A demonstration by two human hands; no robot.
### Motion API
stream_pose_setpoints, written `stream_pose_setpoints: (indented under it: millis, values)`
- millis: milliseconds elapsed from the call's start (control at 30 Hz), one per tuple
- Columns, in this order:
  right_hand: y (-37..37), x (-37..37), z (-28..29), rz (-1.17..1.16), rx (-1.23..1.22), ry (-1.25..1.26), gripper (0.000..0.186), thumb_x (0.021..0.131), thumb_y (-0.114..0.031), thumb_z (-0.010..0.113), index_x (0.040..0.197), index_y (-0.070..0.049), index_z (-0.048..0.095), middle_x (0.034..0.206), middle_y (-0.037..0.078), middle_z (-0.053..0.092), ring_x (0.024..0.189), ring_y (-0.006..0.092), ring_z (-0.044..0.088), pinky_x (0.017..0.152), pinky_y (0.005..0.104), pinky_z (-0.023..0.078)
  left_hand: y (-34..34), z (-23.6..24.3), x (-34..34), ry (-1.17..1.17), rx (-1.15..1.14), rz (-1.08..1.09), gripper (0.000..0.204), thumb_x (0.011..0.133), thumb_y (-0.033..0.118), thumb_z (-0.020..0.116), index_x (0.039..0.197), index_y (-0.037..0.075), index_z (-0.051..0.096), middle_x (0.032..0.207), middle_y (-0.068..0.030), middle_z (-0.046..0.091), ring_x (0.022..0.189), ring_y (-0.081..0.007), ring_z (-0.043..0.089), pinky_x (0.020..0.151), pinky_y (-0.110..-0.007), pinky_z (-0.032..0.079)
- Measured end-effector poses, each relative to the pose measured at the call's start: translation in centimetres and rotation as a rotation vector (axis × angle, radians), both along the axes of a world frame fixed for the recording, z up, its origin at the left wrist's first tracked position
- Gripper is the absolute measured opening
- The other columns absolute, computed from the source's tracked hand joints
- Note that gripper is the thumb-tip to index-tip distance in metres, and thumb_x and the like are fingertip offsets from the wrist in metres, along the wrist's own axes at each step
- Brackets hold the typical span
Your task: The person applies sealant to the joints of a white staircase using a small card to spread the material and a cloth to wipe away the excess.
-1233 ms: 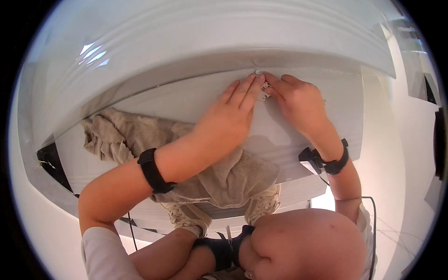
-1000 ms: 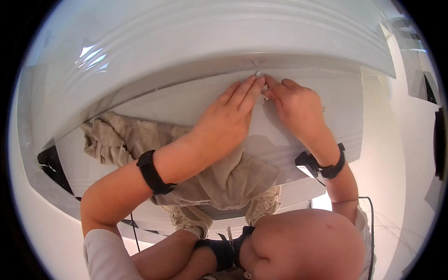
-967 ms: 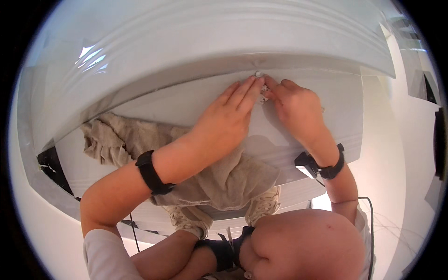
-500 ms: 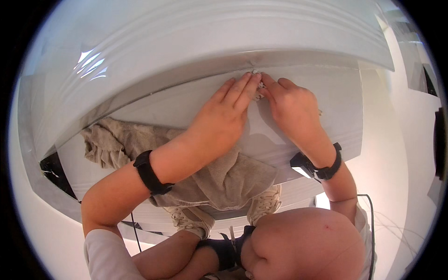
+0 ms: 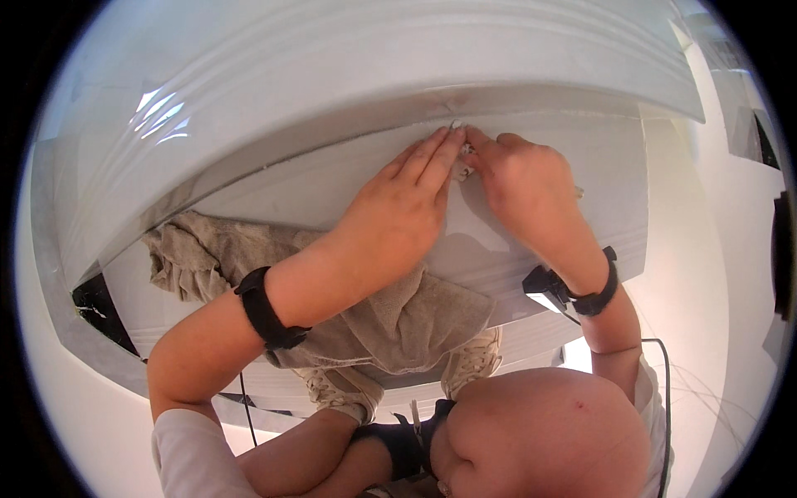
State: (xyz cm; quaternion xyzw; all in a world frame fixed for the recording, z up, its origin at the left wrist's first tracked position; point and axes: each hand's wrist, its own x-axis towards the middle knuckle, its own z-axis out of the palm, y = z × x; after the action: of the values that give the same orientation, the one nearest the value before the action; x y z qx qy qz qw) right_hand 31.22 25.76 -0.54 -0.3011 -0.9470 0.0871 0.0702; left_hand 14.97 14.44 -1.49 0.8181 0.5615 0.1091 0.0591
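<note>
My left hand reaches across the pale grey ledge. Its fingers are stretched out and close side by side, their tips touching a small white piece at the seam below the glossy white curved panel. My right hand is bent in a pinch beside them, its index finger and thumb on a small speckled white scrap that the fingers partly hide. The tips of both hands nearly meet. A crumpled grey-brown cloth lies beneath and around my left forearm.
A black box with a cable is strapped at my right wrist, a black band at my left. My shoes and bare legs are below. A dark, broken-looking corner patch is at the left. White floor shows at the right.
The view has shifted slightly, with the seam a little higher. My right hand has shifted slightly. Both hands remain at the same small spot.
</note>
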Motion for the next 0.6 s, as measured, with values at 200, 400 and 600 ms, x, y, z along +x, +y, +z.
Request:
stream_pose_setpoints:
  millis: [200,400,600]
  values:
    - [1.0,0.8,-0.1,-0.032,-0.078,0.059,0.019,0.088,-0.019,0.064,0.101,-0.007,0.068,0.075,0.014,0.066,0.066,0.0334,0.067,0.056,0.0425,0.053,0.8,-0.1,0.4,-0.039,0.003,-0.012,0.050,0.082,0.006,0.051,0.127,-0.018,0.052,0.152,-0.0254,0.035,0.140,-0.0369,0.039,0.113,-0.043,0.038]
    - [1.0,1.2,0.2,-0.068,-0.055,0.016,0.018,0.088,-0.020,0.064,0.100,-0.007,0.069,0.073,0.015,0.066,0.066,0.0342,0.067,0.057,0.0442,0.052,1.4,-0.6,1.0,-0.026,0.061,-0.029,0.048,0.083,0.010,0.051,0.122,-0.018,0.056,0.149,-0.0278,0.039,0.137,-0.0375,0.042,0.114,-0.042,0.037]
    - [1.7,1.8,0.3,-0.058,-0.079,0.050,0.018,0.089,-0.020,0.064,0.100,-0.006,0.069,0.074,0.016,0.066,0.068,0.0348,0.066,0.059,0.0445,0.052,2.0,-0.8,2.0,-0.022,0.061,-0.012,0.051,0.084,0.008,0.048,0.127,-0.018,0.052,0.151,-0.0258,0.036,0.137,-0.0376,0.041,0.113,-0.042,0.038]
